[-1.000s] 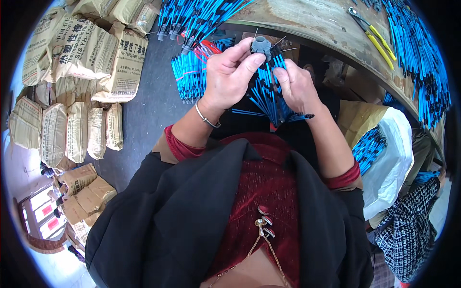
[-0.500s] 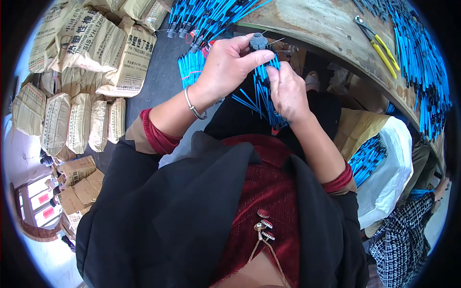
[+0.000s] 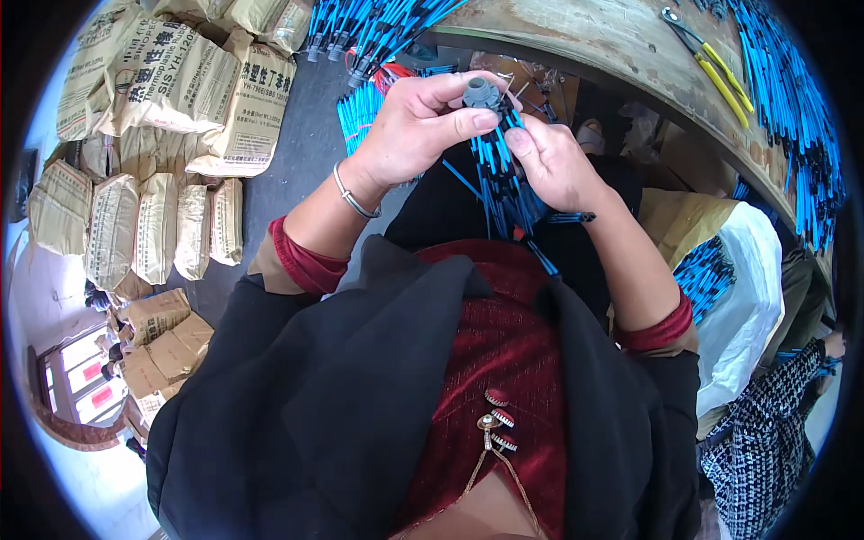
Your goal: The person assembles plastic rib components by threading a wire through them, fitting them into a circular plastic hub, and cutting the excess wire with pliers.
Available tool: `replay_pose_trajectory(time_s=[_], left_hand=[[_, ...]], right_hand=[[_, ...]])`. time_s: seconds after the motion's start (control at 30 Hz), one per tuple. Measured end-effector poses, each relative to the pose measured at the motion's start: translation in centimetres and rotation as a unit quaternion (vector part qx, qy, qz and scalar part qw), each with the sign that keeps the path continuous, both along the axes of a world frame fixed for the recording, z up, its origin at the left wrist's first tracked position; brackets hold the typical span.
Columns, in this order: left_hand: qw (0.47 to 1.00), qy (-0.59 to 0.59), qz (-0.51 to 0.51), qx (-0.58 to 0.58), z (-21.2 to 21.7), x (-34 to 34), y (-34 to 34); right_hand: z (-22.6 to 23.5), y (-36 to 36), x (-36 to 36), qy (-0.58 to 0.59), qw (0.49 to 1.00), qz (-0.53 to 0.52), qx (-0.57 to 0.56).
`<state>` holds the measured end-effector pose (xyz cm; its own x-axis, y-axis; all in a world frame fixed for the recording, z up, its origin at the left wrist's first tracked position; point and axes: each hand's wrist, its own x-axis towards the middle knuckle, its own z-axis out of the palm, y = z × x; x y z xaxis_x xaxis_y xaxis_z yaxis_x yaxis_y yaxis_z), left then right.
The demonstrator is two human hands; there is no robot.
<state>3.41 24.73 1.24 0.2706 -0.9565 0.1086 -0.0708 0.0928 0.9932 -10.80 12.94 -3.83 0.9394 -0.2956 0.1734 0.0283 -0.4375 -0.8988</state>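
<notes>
Close to the table's front edge, my left hand (image 3: pixel 423 126) is closed around a grey ribbed plastic fitting (image 3: pixel 482 94) with a round opening on top. Thin wire ends stick out beside it. Below the fitting hangs a bundle of thin blue-and-black tubes (image 3: pixel 504 180). My right hand (image 3: pixel 556 166) pinches the upper part of these tubes just under the fitting; its fingertips are partly hidden. A few blue tubes poke out beside my right wrist, and the lower ends fan out over my lap.
A wooden table (image 3: pixel 576 45) ahead carries piles of blue tubes (image 3: pixel 783 117) and yellow-handled pliers (image 3: pixel 720 85). Left stand stacked paper sacks (image 3: pixel 135 81) and cardboard boxes (image 3: pixel 166 351). A white sack (image 3: pixel 738 297) of tubes sits at right, near another person in a checked garment (image 3: pixel 765 441).
The fitting has tipped and sunk slightly toward me. My right hand has shifted a little to the right, and some tubes now stick out past its wrist.
</notes>
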Motion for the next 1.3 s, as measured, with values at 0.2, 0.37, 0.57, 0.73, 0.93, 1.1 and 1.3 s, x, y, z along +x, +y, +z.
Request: replay_pose_trajectory(time_s=[0.2,0.37,0.57,0.73,0.93,1.1,1.3], left_hand=[[0.986,-0.135,0.040,0.091,-0.8,-0.6,-0.9],[0.987,-0.105,-0.008,0.118,-0.5,-0.1,-0.8],[0.990,-0.070,-0.035,0.118,0.3,0.1,-1.1],[0.994,-0.053,0.063,0.075,-1.8,-1.5,-1.5],[1.000,0.008,0.005,-0.016,-2.0,-1.6,-0.9],[0.997,0.030,-0.042,-0.061,-1.1,-1.4,-0.6],[0.990,-0.126,-0.052,-0.034,-0.7,0.8,0.3]], right_hand=[[-1.0,1.1,0.7,0.016,0.995,-0.100,-0.013],[-0.8,2.4,1.0,0.019,0.988,-0.142,-0.058],[-0.6,3.6,1.3,0.023,0.981,-0.182,-0.069],[-0.6,3.8,0.8,0.003,0.970,-0.225,-0.091],[-0.7,4.2,-0.8,-0.197,0.947,-0.250,-0.037],[-0.4,3.3,-1.0,-0.189,0.960,-0.205,0.003],[0.0,1.4,-0.1,-0.165,0.974,-0.112,-0.104]])
